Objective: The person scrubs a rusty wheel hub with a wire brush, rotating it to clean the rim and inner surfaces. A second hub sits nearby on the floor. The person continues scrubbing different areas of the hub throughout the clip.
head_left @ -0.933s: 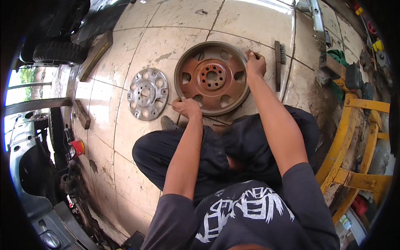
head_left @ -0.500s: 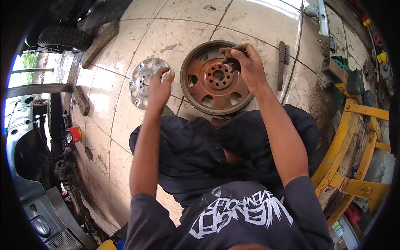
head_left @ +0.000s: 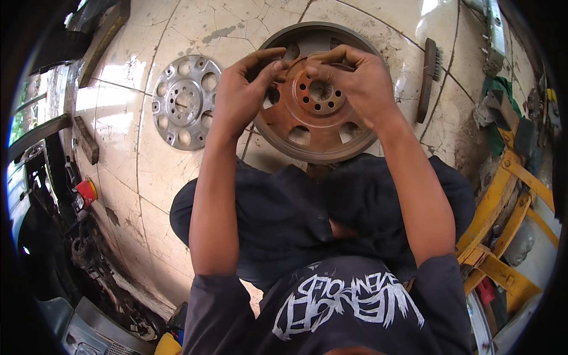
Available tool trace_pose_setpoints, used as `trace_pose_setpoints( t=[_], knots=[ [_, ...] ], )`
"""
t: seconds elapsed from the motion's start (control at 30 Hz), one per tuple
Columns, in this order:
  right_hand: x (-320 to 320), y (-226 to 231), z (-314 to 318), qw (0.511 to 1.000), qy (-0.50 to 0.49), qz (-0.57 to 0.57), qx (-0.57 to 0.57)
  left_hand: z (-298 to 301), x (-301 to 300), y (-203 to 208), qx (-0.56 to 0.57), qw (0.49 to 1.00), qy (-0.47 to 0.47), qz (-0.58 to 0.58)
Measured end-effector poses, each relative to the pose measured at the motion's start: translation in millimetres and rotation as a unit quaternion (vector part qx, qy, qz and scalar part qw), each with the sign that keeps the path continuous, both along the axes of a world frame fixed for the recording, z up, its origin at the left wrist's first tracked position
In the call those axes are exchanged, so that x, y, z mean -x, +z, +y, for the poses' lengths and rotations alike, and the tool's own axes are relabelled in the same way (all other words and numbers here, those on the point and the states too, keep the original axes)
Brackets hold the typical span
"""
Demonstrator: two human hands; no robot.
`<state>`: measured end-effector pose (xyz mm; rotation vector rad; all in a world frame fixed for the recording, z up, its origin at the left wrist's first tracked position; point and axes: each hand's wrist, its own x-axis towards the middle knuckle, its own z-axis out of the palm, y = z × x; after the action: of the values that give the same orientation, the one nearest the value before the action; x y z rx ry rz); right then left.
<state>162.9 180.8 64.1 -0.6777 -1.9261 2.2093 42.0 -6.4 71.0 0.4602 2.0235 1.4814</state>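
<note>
A large rust-brown flywheel (head_left: pixel 324 141) lies flat on the tiled floor in front of my knees, with round bolt holes about its centre. My left hand (head_left: pixel 245 89) hovers over its left edge, thumb and fingertips drawn close together. Above the flywheel's hub, my right hand (head_left: pixel 358 80) has its fingers curled and its thumb against them. Whatever is pinched in either hand, if anything, is too small or hidden to make out. A silver metal disc (head_left: pixel 167 121) with large round cut-outs lies left of the flywheel, just beside my left wrist.
A wire brush (head_left: pixel 427 83) lies right of the flywheel. Wooden blocks (head_left: pixel 87 141) and a red can (head_left: pixel 86 192) sit at the left, near vehicle parts. On the right stand a yellow metal frame (head_left: pixel 497 195) and a green cloth (head_left: pixel 498 89) among tools.
My left hand has moved right, from over the silver disc to the flywheel's left edge. My right hand stays above the flywheel. The whole view has shifted slightly.
</note>
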Motion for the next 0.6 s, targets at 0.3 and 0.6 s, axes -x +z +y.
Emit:
trace_pose_setpoints(
  t=[0.3, 0.6],
  knots=[
    [-0.8, -17.8, -13.6, 1.000, -0.024, -0.019, 0.007, 12.5, -24.0, -15.5, -0.053, 0.980, 0.014, -0.192],
    [-1.2, -30.4, -25.4, 0.988, -0.064, 0.056, -0.131, 10.8, -23.8, -24.0, -0.068, 0.979, 0.043, -0.185]
  ],
)
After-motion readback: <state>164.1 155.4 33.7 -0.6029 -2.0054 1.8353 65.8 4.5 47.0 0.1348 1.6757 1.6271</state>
